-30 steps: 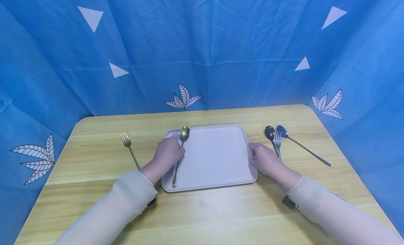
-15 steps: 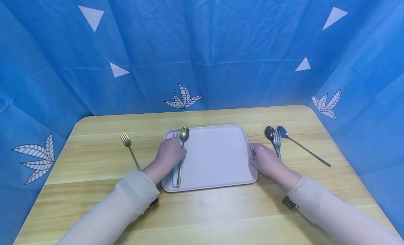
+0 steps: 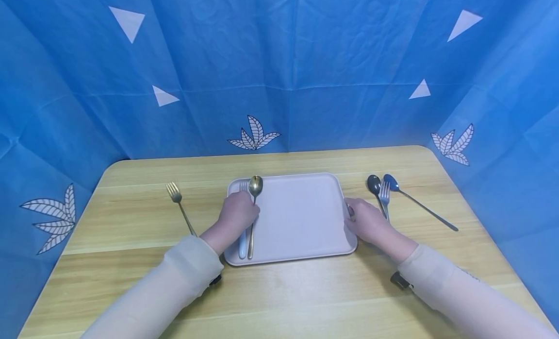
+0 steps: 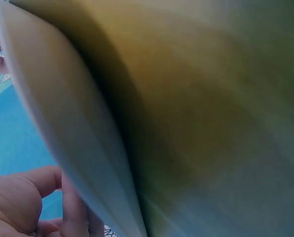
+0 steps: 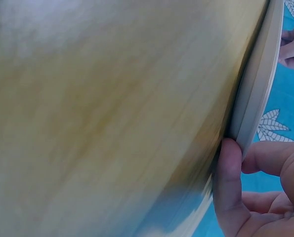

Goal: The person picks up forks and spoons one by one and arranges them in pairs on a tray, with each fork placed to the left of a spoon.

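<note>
On the table lies a pale lilac tray (image 3: 299, 217). My left hand (image 3: 238, 211) is over the tray's left side and pinches a gold spoon (image 3: 255, 184) by its handle, bowl pointing away from me. Close beside the spoon, a silver fork (image 3: 242, 246) with a pale handle lies nearly parallel, its middle covered by that hand. My right hand (image 3: 366, 218) grips the right rim of the tray; in the right wrist view its fingers (image 5: 230, 170) meet the rim. The left wrist view shows curled left fingers (image 4: 73, 207) past the rim, the spoon hidden there.
A gold fork (image 3: 176, 197) lies left of the tray. To the right are a dark spoon (image 3: 373, 183), a silver fork (image 3: 384, 193) and a blue-tinted long-handled spoon (image 3: 421, 203). A blue curtain (image 3: 279, 72) hangs behind the wooden table (image 3: 297, 300).
The gold spoon's handle end has swung right, so the spoon now lies almost parallel to the silver fork. My left hand has shifted slightly right; the right hand stays put.
</note>
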Available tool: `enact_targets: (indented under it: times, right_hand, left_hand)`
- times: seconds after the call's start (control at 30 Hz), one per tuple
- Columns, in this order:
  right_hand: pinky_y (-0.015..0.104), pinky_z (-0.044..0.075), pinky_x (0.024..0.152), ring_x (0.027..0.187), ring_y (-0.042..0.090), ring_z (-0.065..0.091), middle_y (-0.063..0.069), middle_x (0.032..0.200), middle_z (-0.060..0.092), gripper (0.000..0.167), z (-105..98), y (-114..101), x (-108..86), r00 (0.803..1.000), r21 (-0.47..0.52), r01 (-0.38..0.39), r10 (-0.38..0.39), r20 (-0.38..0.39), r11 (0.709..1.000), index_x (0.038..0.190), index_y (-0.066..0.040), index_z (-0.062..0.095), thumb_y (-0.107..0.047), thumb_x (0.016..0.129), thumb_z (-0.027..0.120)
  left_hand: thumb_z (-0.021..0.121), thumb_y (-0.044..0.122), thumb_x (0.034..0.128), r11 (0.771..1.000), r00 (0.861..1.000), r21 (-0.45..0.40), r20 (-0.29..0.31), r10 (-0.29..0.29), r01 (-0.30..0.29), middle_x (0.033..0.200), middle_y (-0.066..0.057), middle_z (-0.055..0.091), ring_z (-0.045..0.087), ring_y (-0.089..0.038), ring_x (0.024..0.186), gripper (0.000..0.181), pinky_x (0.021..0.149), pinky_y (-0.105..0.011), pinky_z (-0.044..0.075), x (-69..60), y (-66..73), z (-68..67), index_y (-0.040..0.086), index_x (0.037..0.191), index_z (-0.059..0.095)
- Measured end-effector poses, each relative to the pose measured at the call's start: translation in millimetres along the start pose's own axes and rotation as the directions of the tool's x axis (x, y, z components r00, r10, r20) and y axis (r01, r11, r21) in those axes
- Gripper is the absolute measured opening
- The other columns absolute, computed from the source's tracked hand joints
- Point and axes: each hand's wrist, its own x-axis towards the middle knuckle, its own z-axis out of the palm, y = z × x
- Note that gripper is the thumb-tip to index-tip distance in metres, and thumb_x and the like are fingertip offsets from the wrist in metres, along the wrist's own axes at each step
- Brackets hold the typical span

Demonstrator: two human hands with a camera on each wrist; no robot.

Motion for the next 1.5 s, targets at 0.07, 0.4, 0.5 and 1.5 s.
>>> enact_targets:
  times: [0.07,0.4,0.5,1.5]
  right_hand:
    - [0.046,0.053,0.08,0.088,0.029,0.061,0.017,0.099,0.064,0.056,-0.1,0.2,0.2,1.0,0.0,0.001,-0.001,0.001,1.0,0.135,0.012,0.05,-0.004,0.085,0.068]
    - [0.041,0.051,0.071,0.079,0.024,0.057,0.011,0.09,0.06,0.054,-0.4,0.8,1.2,1.0,0.002,0.019,-0.019,0.001,1.0,0.133,0.013,0.052,-0.002,0.084,0.068]
    - [0.043,0.052,0.074,0.082,0.026,0.059,0.013,0.093,0.062,0.055,-0.6,1.0,1.3,1.0,0.002,0.017,-0.017,0.003,1.0,0.134,0.013,0.051,-0.003,0.084,0.068]
    - [0.046,0.054,0.081,0.09,0.03,0.063,0.02,0.103,0.065,0.058,0.7,0.6,1.7,1.0,0.008,-0.007,0.007,0.013,1.0,0.137,0.013,0.048,-0.002,0.084,0.068]
  left_hand:
    - [0.054,0.009,0.0907,1.0,1.0,-0.003,0.003,0.0,0.0,0.053,0.001,0.041,0.045,-0.014,0.045,0.03,0.041,-0.026,0.04,0.0,0.6,0.6,0.01,0.061,0.049]
    - [0.055,0.01,0.0907,0.999,1.0,0.024,-0.009,0.026,-0.025,0.052,0.0,0.042,0.047,-0.015,0.045,0.031,0.041,-0.026,0.04,0.4,-0.6,2.6,0.01,0.06,0.049]
    - [0.054,0.011,0.0913,0.999,1.0,0.03,-0.01,0.026,-0.026,0.052,0.001,0.041,0.047,-0.015,0.045,0.034,0.041,-0.026,0.04,0.7,0.6,1.8,0.011,0.058,0.047]
    - [0.052,0.011,0.0934,0.999,1.0,0.034,-0.012,-0.007,0.007,0.064,-0.007,0.055,0.056,-0.017,0.052,0.026,0.043,-0.026,0.044,5.2,0.1,2.4,0.007,0.069,0.058]
